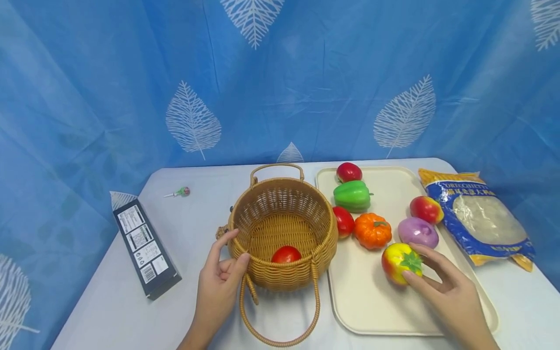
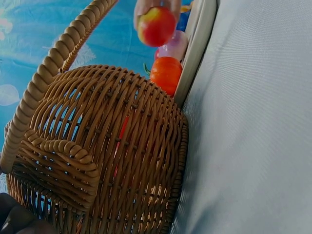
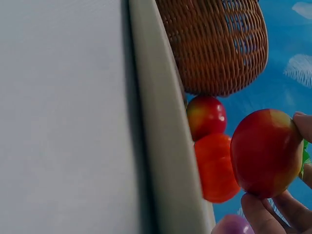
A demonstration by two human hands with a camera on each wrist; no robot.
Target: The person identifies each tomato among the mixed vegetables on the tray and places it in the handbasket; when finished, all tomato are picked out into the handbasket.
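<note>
My right hand point(image 1: 450, 287) pinches a yellow-and-red toy fruit point(image 1: 397, 265) with a green leafy top, between thumb and fingers. The fruit is raised over the cream tray point(image 1: 363, 301), as the right wrist view also shows. At the round wicker basket point(image 1: 280, 279), my left hand point(image 1: 220, 277) holds the left front of the rim with thumb and index finger. Inside the basket lies a red tomato point(image 1: 286, 254). Near the raised fruit on the tray are a purple onion-like vegetable point(image 1: 418, 232), an orange pumpkin point(image 1: 373, 231) and a red-yellow fruit point(image 1: 426, 209).
A green pepper point(image 1: 352, 195), a dark red fruit point(image 1: 349, 172) and another red fruit point(image 1: 343, 222) lie along the tray's left side. Right of it is a pasta bag point(image 1: 487, 216). A black box point(image 1: 146, 248) and a lollipop point(image 1: 183, 191) lie left. The basket's front handle point(image 1: 280, 343) hangs down.
</note>
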